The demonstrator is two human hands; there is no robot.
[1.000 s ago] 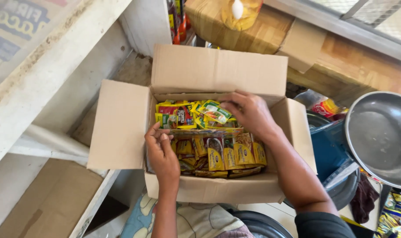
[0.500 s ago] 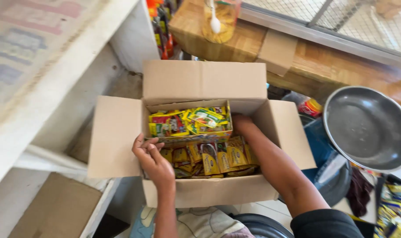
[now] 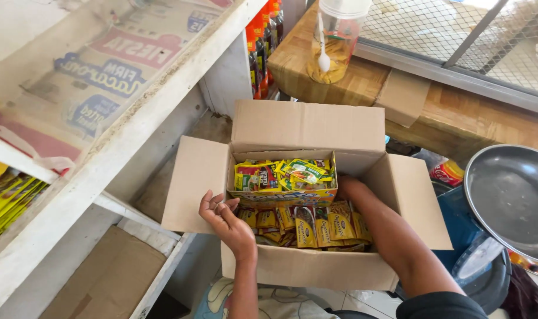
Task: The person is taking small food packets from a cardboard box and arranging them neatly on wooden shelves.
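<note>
1. cardboard box (image 3: 304, 266) sat open in front of the person, flaps spread, beside a white shelf (image 3: 103, 171).
2. inside, a small tray of sachets (image 3: 283, 180) stood at the far end above rows of yellow packets (image 3: 316, 224).
3. the left hand (image 3: 227, 221) was at the tray's near left corner, fingers curled against it.
4. the right hand (image 3: 347, 184) reached down past the tray's right side, fingers hidden; its grip could not be told.
5. a metal pan (image 3: 511, 198) lay to the right.

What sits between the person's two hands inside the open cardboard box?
In the head view, a small tray of sachets and rows of yellow packets lie between the left hand and right hand, which reaches down behind the tray.
</note>
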